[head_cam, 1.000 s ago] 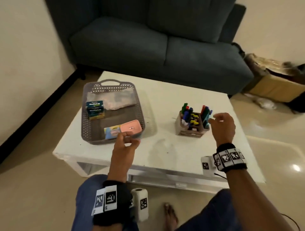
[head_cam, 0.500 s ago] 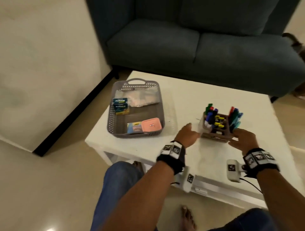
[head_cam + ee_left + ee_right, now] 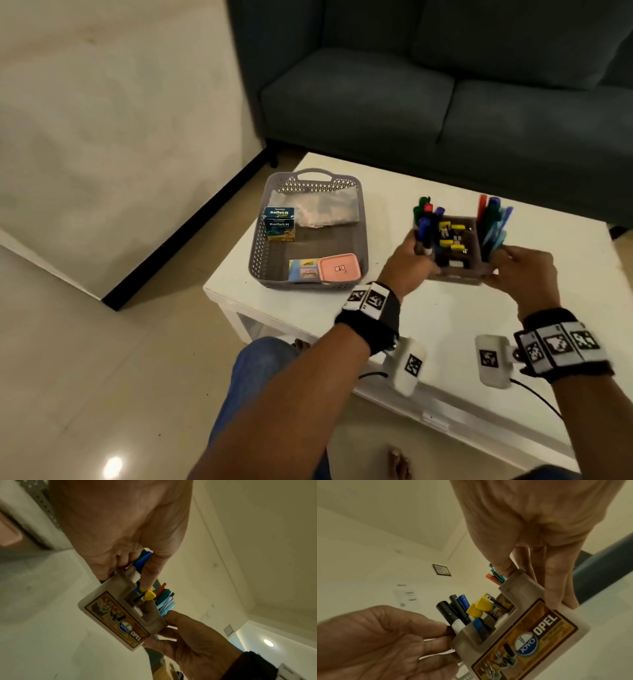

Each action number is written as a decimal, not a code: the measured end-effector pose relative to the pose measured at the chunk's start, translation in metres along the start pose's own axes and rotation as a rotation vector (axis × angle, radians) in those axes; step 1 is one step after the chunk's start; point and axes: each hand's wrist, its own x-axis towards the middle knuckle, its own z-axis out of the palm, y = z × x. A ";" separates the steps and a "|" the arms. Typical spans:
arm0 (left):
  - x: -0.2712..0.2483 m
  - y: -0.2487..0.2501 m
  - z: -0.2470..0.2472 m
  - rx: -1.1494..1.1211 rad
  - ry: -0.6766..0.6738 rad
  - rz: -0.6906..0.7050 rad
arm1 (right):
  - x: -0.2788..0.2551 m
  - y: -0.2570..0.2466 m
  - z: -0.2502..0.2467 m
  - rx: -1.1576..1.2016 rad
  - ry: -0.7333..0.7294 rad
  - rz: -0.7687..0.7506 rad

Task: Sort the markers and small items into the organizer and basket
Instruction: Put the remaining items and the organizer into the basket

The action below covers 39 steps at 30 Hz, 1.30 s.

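From the head view, the left hand (image 3: 407, 265) and the right hand (image 3: 524, 274) each grip one end of the organizer (image 3: 457, 255), fingers curled round its side walls. The organizer sits between them above the white table (image 3: 445, 318); whether its base touches the tabletop cannot be told. Markers (image 3: 426, 222) stand in its left pocket and pens (image 3: 493, 222) in its right one, with yellow clips (image 3: 452, 236) in the middle. To the left, well apart from the organizer, the grey basket (image 3: 260, 260) rests on the table. It holds a small blue box (image 3: 280, 224), a plastic bag (image 3: 315, 212) and a pink case (image 3: 339, 268) with a card (image 3: 303, 269) just beside it. A dark sofa (image 3: 428, 89) stands behind the table.

In the left wrist view, the left hand (image 3: 120, 524) clasps the near end of the organizer (image 3: 123, 616), one finger reaching over the rim to the yellow clips (image 3: 149, 595). The right hand (image 3: 192, 642) holds the far end, below the pens (image 3: 165, 601).

In the right wrist view, the right hand (image 3: 539, 524) pinches the organizer (image 3: 522, 635) at its end wall, thumb inside beside the pens (image 3: 496, 578). The left hand (image 3: 373, 639) holds the other end, next to the markers (image 3: 455, 609). The yellow clips (image 3: 479, 607) stick up in the centre.
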 end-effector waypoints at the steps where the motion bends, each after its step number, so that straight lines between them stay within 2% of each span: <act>1: -0.002 0.006 -0.013 -0.020 0.019 0.027 | 0.001 -0.010 0.009 0.000 -0.018 -0.016; 8: -0.016 0.022 -0.123 -0.063 0.144 0.078 | -0.005 -0.078 0.118 0.072 -0.147 -0.048; 13: -0.006 -0.006 -0.179 -0.104 0.235 0.030 | -0.007 -0.082 0.186 0.043 -0.222 -0.018; 16: 0.007 -0.008 -0.202 -0.096 0.239 0.018 | 0.005 -0.086 0.211 -0.009 -0.228 -0.015; 19: 0.016 -0.006 -0.208 -0.061 0.242 -0.001 | 0.010 -0.087 0.217 -0.049 -0.228 0.014; 24: 0.037 -0.026 -0.212 -0.070 0.207 -0.053 | 0.023 -0.064 0.230 -0.239 -0.316 0.002; 31: 0.041 -0.038 -0.205 0.127 0.162 -0.083 | 0.021 -0.064 0.230 -0.421 -0.279 -0.039; 34: 0.041 -0.048 -0.200 0.084 0.087 -0.059 | 0.019 -0.066 0.227 -0.457 -0.265 -0.030; 37: 0.044 -0.057 -0.204 0.057 0.075 -0.050 | 0.011 -0.071 0.224 -0.450 -0.267 -0.008; 39: 0.045 -0.062 -0.207 0.063 0.079 -0.021 | 0.000 -0.075 0.217 -0.421 -0.218 -0.004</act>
